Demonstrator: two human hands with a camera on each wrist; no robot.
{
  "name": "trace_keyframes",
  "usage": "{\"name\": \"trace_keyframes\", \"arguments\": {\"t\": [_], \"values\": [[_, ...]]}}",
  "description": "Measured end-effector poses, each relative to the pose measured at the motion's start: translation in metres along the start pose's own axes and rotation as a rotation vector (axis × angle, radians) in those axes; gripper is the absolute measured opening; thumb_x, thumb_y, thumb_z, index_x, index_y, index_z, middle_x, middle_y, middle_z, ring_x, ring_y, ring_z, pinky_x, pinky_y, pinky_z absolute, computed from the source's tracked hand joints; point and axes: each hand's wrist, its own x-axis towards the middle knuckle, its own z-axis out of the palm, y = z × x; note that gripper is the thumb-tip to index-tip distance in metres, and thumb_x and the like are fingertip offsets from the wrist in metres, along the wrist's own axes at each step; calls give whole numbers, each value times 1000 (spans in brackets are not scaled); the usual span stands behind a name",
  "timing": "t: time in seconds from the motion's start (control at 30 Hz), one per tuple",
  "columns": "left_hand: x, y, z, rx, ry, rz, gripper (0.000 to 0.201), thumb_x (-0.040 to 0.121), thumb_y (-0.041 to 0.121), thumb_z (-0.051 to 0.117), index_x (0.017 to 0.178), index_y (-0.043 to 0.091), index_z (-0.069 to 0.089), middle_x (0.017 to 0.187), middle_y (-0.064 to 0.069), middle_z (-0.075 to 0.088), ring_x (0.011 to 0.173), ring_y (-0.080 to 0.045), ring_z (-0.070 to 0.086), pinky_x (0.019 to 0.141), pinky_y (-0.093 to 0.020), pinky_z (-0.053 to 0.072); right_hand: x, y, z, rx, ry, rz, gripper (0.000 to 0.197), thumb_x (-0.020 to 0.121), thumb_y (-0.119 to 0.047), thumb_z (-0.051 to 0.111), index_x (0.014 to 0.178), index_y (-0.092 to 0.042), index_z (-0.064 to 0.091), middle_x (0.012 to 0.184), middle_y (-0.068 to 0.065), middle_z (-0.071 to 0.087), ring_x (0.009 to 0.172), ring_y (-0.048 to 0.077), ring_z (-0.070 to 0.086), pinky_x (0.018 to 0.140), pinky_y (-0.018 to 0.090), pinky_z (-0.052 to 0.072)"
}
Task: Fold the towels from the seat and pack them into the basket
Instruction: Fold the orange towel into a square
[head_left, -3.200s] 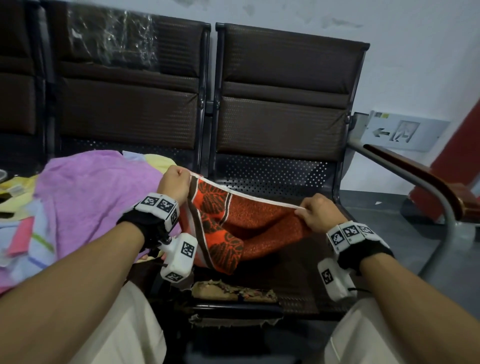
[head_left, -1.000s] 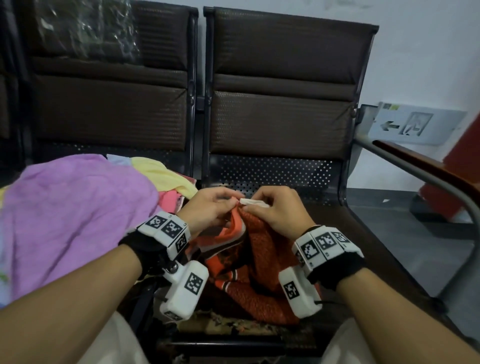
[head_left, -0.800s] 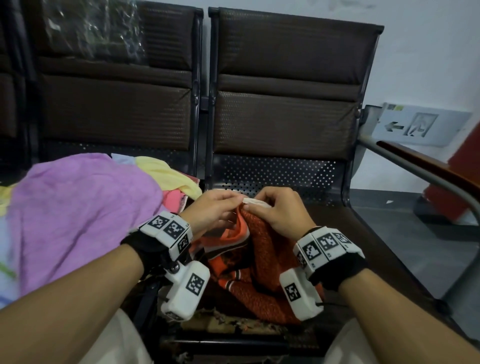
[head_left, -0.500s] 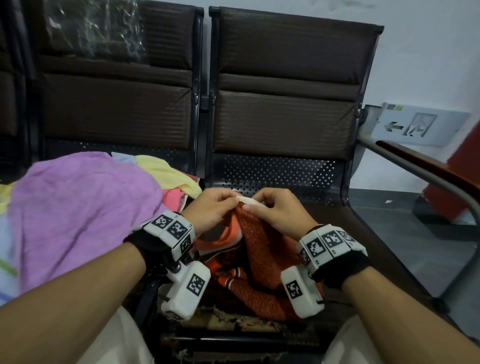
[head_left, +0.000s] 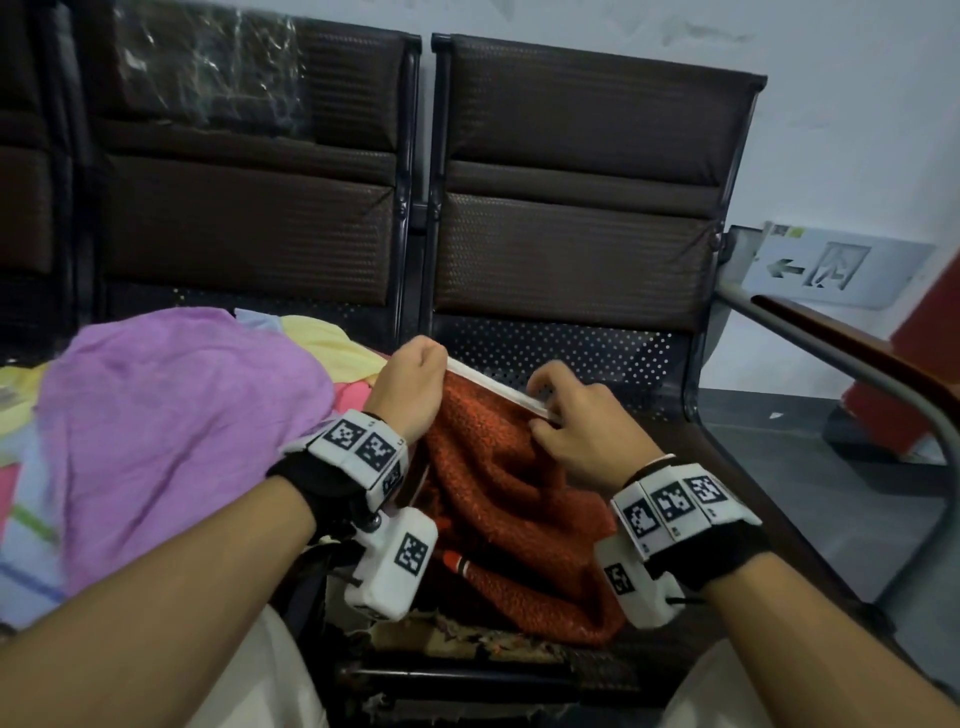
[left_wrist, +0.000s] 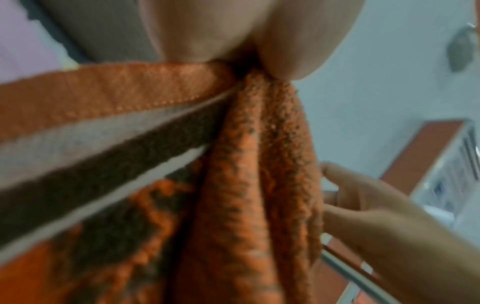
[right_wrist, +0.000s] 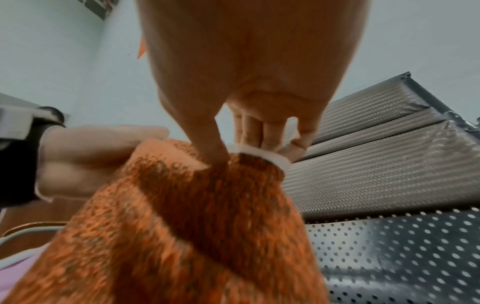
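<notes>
An orange towel (head_left: 498, 493) with a white hem and brown pattern hangs over the front of the right-hand seat (head_left: 691, 452). My left hand (head_left: 415, 384) grips its upper edge in a fist; the left wrist view shows the gathered orange towel (left_wrist: 249, 164) bunched under the palm. My right hand (head_left: 561, 415) pinches the white hem between thumb and fingers, and the right wrist view shows the orange towel (right_wrist: 207, 216) hanging below that pinch. A short stretch of hem runs taut between the hands. No basket is in view.
A pile of towels lies on the left seat, topped by a purple towel (head_left: 171, 431) with a yellow towel (head_left: 332, 343) behind it. Brown padded chair backs (head_left: 571, 208) stand behind. A metal armrest (head_left: 857, 374) runs along the right, with grey floor beyond.
A second ago the hands were touching at the towel's top edge. They have now drawn apart along the white hem, left hand up and left, right hand to the right.
</notes>
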Motion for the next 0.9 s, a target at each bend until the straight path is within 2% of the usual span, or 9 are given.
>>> {"name": "trace_keyframes", "arguments": {"t": [0.1, 0.27, 0.33, 0.43, 0.5, 0.57, 0.63, 0.73, 0.9], "values": [[-8, 3, -1, 58, -127, 159, 26, 94, 22, 36, 71, 24, 46, 70, 7, 48, 75, -17, 50, 76, -37, 40, -3, -1, -9, -32, -75, 60, 38, 83, -24, 66, 118, -27, 53, 86, -7, 64, 87, 16, 61, 79, 30, 49], [-26, 16, -17, 89, -371, 277, 43, 80, 67, 35, 88, 25, 40, 70, 13, 43, 61, 1, 43, 62, -25, 36, -10, -4, -25, -103, -78, 70, 15, 79, -16, 68, 89, -25, 74, 78, -6, 65, 86, 13, 62, 66, 13, 34], [-32, 22, -24, 124, -399, 315, 32, 90, 48, 44, 98, 18, 36, 76, 15, 43, 62, 5, 45, 60, -20, 33, -10, -8, -37, -98, 60, 57, 17, 77, -10, 65, 85, -22, 75, 77, -4, 58, 88, 17, 60, 66, 11, 29], [-37, 34, -33, 153, -399, 336, 27, 95, 19, 48, 117, 7, 38, 91, 7, 45, 80, -5, 47, 71, -21, 34, -7, -16, -51, -181, 203, 55, 13, 80, -15, 62, 88, -22, 70, 101, 1, 46, 103, 24, 42, 84, 26, 32], [-36, 45, -41, 210, -375, 338, 32, 96, 14, 48, 125, 4, 43, 105, -3, 50, 97, -15, 49, 82, -22, 35, -6, -25, -62, -179, 191, 92, 2, 84, -23, 60, 86, -24, 60, 106, -3, 42, 107, 23, 36, 88, 34, 31], [-32, 59, -54, 252, -317, 368, 23, 95, 12, 50, 115, 2, 55, 104, -9, 57, 101, -22, 54, 81, -24, 35, -5, -35, -77, -61, 201, 84, 6, 86, -23, 60, 83, -22, 55, 94, -4, 50, 102, 23, 49, 79, 30, 35], [-27, 77, -69, 228, -213, 414, 14, 93, 11, 54, 103, 4, 62, 90, -5, 59, 90, -23, 56, 70, -22, 32, -5, -47, -96, 91, 354, 37, 8, 84, -21, 64, 79, -22, 57, 75, -7, 57, 86, 19, 58, 66, 23, 33], [-19, 103, -91, 124, -31, 478, 12, 91, 14, 58, 100, 11, 64, 85, 4, 60, 82, -10, 53, 67, -18, 31, -2, -63, -120, 356, 668, -31, 17, 79, -25, 72, 71, -25, 58, 65, -14, 58, 69, 4, 56, 67, 23, 42], [-2, 120, -96, 225, -38, 489, 15, 93, 10, 52, 106, 6, 59, 97, -8, 65, 94, -21, 58, 70, -23, 32, 19, -74, -137, 459, 773, -18, 21, 79, -28, 73, 72, -14, 60, 70, 3, 63, 68, 7, 54, 74, 33, 46]]}}
